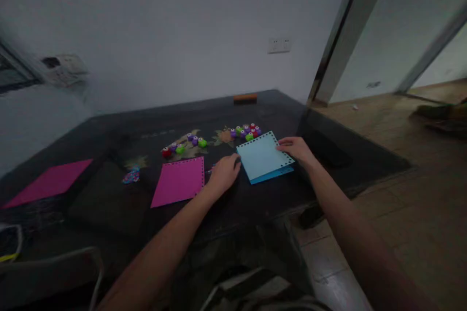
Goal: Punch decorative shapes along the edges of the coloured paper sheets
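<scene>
A light blue folded card [260, 156] with holes punched along its edges lies slightly parted, its darker blue underside showing at the front. My right hand [295, 149] pinches its right edge between thumb and fingers. At the left edge of the card, my left hand [225, 171] has its fingers curled and closed against it. Left of that hand rests a pink card [178, 182], also punched along its top and right edges. A small object beside my left wrist is mostly hidden.
Small red, purple and green eyed beads sit behind the cards in a left group [195, 141] and a right group [246, 132]. A patterned bundle [132, 175] and a pink sheet [51, 182] lie left on the dark table [277, 107]. An orange-brown block [245, 99] is at the back.
</scene>
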